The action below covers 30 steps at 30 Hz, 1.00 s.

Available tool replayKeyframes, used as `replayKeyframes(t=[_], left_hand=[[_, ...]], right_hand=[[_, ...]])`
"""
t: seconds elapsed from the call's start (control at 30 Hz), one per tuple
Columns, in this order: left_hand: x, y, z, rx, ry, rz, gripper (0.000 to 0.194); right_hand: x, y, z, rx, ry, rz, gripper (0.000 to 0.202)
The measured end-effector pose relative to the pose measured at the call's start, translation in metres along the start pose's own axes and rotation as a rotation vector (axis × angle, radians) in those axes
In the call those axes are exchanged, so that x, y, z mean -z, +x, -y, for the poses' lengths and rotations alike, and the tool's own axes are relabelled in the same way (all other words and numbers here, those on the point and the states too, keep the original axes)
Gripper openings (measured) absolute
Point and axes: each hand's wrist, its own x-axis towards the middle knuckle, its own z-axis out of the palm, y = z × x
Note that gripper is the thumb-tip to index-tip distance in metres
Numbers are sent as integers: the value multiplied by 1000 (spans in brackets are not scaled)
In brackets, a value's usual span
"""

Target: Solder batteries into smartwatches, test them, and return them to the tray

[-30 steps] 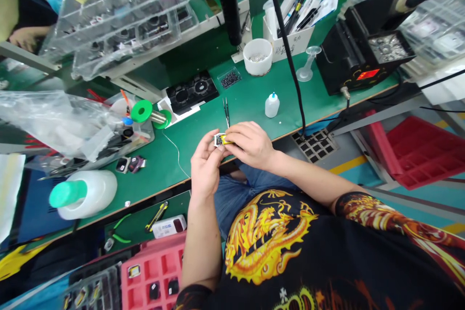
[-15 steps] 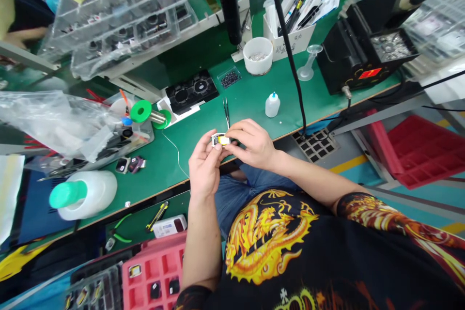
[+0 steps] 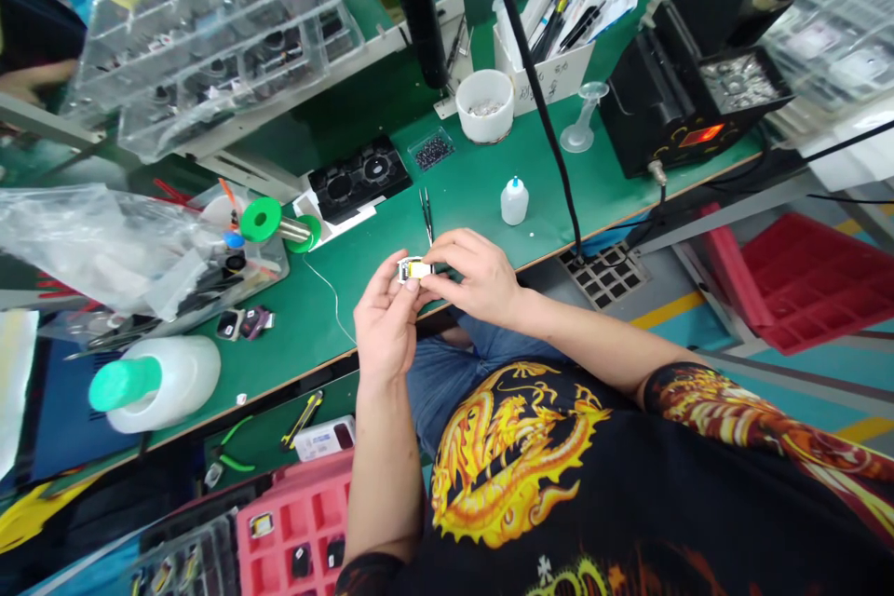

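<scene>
Right at the centre of the frame, a small white-edged device (image 3: 417,269) with a yellow patch is held just over the near edge of the green bench (image 3: 465,196). The left hand (image 3: 386,321) grips it between thumb and bent fingers from the left, and the right hand (image 3: 475,277) has its thumb and fingertips closed on the right end. Just above the fingers, a pair of tweezers (image 3: 426,209) lies on the bench, its lower end partly hidden by the right hand. Near it, to the right, stands a small white bottle (image 3: 514,205) with a blue tip. To the left of the hands, a green spool (image 3: 262,220) lets a thin wire (image 3: 335,298) trail across the bench. Above centre sit a black tray (image 3: 359,177), a clear dish of tiny dark pieces and a white bowl (image 3: 487,127) of small bits, with a white box (image 3: 559,79) of pens and syringes beyond. At the upper right is a black machine (image 3: 649,93) with a lit orange display. Toward the lower left stand a big white bottle (image 3: 185,382) with a green cap and, near it, two small watch-like pieces (image 3: 244,323); below the bench edge lie green-handled pliers (image 3: 234,461), a yellow knife (image 3: 303,419) and a pink tray (image 3: 286,529).
</scene>
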Motion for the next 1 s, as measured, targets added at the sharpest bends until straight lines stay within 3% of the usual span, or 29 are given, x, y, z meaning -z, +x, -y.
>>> replayKeyframes(t=[0.43, 0.7, 1.0], left_hand=[[-2, 0, -1, -1, 19, -19, 46], [-5, 1, 3, -11, -16, -71, 39], [-4, 0, 2, -12, -39, -27, 36]], right_hand=[[3, -2, 0, -9, 8, 43, 14], [3, -4, 0, 83, -53, 48, 17], [6, -6, 0, 137, -126, 85, 23]])
